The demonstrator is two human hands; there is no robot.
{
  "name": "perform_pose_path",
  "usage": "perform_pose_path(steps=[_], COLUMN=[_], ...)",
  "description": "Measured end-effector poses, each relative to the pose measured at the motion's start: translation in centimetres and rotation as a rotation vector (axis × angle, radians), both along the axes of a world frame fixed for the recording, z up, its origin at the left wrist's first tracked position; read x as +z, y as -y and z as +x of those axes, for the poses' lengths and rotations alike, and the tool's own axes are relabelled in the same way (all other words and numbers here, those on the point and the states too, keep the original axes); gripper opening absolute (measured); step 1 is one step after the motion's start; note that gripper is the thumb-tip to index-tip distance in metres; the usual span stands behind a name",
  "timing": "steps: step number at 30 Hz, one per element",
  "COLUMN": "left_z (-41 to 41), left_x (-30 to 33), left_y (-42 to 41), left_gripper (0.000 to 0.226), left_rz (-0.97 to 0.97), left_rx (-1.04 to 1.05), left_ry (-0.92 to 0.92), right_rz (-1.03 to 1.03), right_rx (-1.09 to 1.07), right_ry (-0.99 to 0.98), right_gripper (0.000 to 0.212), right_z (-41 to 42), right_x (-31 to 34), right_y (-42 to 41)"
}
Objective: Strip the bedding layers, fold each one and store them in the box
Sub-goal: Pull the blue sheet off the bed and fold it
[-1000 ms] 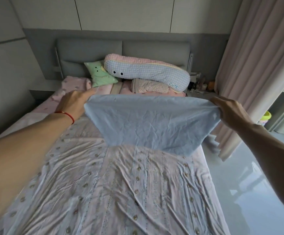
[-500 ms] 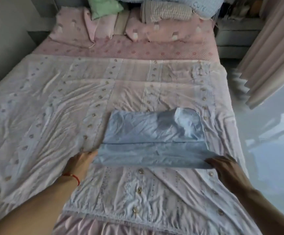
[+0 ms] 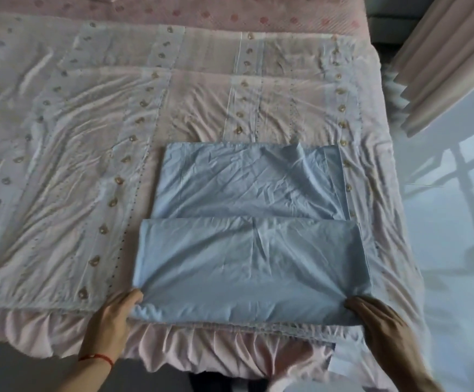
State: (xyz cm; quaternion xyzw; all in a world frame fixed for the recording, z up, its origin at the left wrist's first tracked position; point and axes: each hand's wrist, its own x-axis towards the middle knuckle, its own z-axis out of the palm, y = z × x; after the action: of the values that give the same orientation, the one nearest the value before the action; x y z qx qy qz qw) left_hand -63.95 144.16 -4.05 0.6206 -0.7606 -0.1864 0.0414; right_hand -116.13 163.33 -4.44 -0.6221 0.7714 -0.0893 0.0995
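A folded pale blue cotton sheet (image 3: 247, 239) lies flat near the foot of the bed, on a wrinkled pink patterned quilt (image 3: 74, 131). The left hand (image 3: 114, 321) and right hand (image 3: 377, 323) each pinch a near corner.

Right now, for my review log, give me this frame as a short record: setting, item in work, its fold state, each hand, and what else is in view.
setting: bed with a pink patterned quilt, seen from the foot end
item in work: light blue sheet, lying on the quilt
fold state: near part doubled over the far part, wrinkled, fold incomplete
left hand: grips the near left corner of the sheet
right hand: holds the near right corner; fingertips hidden
storage box: not in view
other: curtain at right, glossy floor
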Motion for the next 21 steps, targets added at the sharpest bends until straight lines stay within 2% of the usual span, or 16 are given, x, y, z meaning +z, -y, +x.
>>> perform_pose_path(steps=[1, 2, 4, 6, 9, 12, 14, 16, 18, 21], left_z=[0.5, 1.1, 1.7, 1.9, 1.1, -1.3, -4.3, -8.2, -12.0, -15.9], left_x=[0.2, 0.5, 0.9, 0.3, 0.2, 1.8, 2.7, 3.1, 1.3, -2.4], left_y=[-0.5, -1.2, -2.7, -2.9, -2.2, 0.7, 4.5, 9.7, 15.5, 23.2], left_gripper=[0.065, 0.064, 0.044, 0.043, 0.058, 0.046, 0.038, 0.035, 0.033, 0.041], left_rz=[0.009, -0.055, -0.105, -0.061, 0.155, 0.103, 0.016, -0.058, -0.089, 0.0], left_rx=[-0.016, -0.015, -0.059, -0.103, -0.162, -0.302, -0.265, -0.193, -0.172, -0.153], left_ry=[-0.054, -0.031, -0.057, -0.098, 0.031, 0.142, 0.109, 0.095, 0.058, -0.007], right_rz=[-0.016, -0.029, -0.02, 0.004, 0.157, 0.09, 0.002, -0.04, -0.053, 0.013], right_rx=[0.033, 0.025, 0.086, 0.133, 0.136, 0.179, 0.101, -0.007, -0.15, -0.429], right_ry=[-0.016, -0.023, -0.003, -0.002, -0.001, 0.048, 0.06, 0.054, 0.129, 0.277], right_gripper=[0.043, 0.041, 0.043, 0.036, 0.039, 0.033, 0.023, 0.024, 0.026, 0.05], right_z=[0.3, 0.7, 1.1, 1.7, 2.2, 2.2, 1.7, 0.9, -0.8, -3.5], right_x=[0.5, 0.7, 0.3, 0.3, 1.0, 2.7, 2.9, 1.8, -0.3, -2.9], right_y=[-0.7, -1.8, -4.0, -4.1, -2.8, 1.8, 6.9, 13.3, 20.1, 28.2])
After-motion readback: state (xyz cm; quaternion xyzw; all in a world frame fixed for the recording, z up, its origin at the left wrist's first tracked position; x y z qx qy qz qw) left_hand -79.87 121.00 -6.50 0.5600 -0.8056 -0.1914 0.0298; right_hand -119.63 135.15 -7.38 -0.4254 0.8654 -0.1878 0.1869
